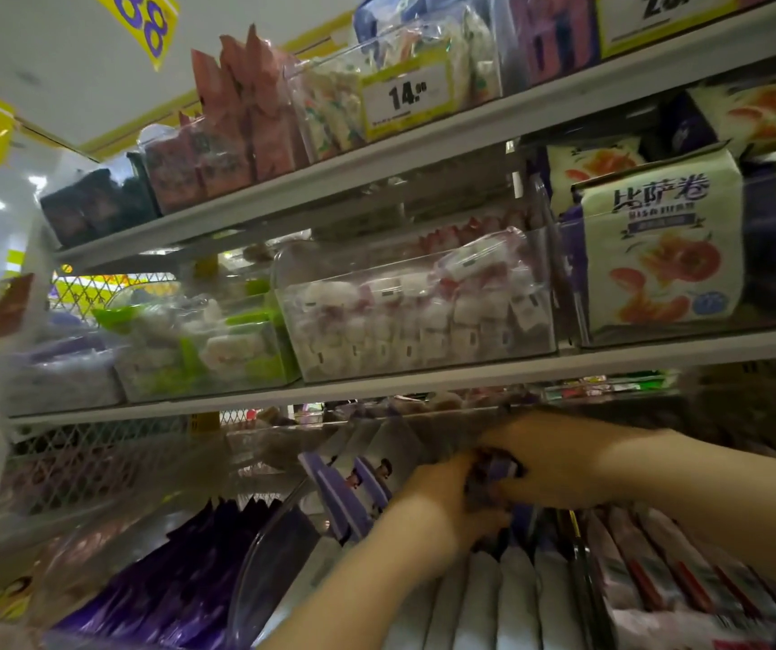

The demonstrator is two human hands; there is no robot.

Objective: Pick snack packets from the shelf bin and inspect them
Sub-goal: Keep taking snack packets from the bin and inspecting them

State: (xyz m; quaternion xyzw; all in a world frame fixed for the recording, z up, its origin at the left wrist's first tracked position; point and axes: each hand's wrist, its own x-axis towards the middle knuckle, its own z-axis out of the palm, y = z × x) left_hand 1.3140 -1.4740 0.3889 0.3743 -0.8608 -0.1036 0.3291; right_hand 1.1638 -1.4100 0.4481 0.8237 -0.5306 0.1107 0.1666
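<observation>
Both of my hands reach into a clear plastic bin (278,551) on the low shelf. My left hand (437,504) and my right hand (559,462) meet over a small purple snack packet (498,471), with fingers of both curled round it. More purple-and-white packets (348,490) stand upright in the bin behind my left hand. White packet tops (512,593) fill the bin's front, below my wrists. The image is blurred, so the packet's print is unreadable.
Dark purple packets (180,579) fill the bin to the left, pink-striped ones (658,574) the bin to the right. The shelf (423,382) above carries clear bins of white sweets (414,312) and large white pizza-roll bags (658,246). A yellow price tag (407,96) hangs higher up.
</observation>
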